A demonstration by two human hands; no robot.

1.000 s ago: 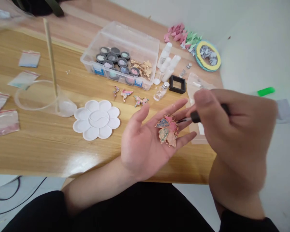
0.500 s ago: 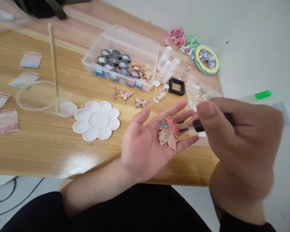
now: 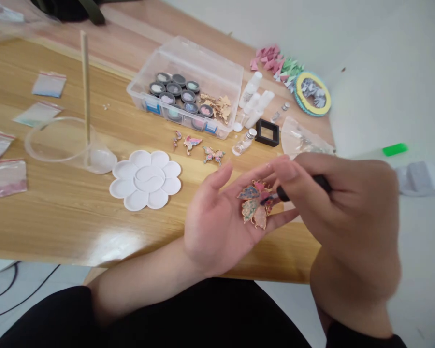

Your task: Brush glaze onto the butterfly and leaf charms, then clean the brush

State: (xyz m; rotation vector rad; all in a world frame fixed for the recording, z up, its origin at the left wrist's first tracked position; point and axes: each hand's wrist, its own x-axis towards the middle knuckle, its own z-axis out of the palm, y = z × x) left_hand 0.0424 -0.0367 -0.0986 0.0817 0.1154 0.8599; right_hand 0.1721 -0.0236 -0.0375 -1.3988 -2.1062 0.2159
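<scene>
at your far left, small zip bags (image 3: 49, 85) of pale powder lie on the wooden table (image 3: 58, 217), some of it blue, some pink. just right of them is a clear cup (image 3: 60, 162) with a wooden stick (image 3: 86, 82) standing in it. next to the cup sits a white flower-shaped palette (image 3: 145, 197). further right and back is a clear plastic box (image 3: 188, 55) with its lid up, holding small dark pots (image 3: 174, 89) and a pile of gold pieces (image 3: 221, 106). three small colored charms (image 3: 213, 155) lie in front of the box.

your left hand (image 3: 217, 232) is palm up with the fingers spread, gripping nothing. on it, near the base of the fingers, lies a gold-edged butterfly piece (image 3: 251, 210) with blue, green, pink and pale sections. beyond that hand are a small glass vial (image 3: 244, 142), white bottles (image 3: 251, 88) and a black square frame (image 3: 267, 133).

at the back are folded paper pieces (image 3: 268, 59) in pink and green, then a yellow and blue ring (image 3: 324, 104).

your right hand (image 3: 348, 212) is closed around a black-handled brush (image 3: 283, 194), its dark tip over the butterfly piece; you cannot tell for sure whether it touches.
</scene>
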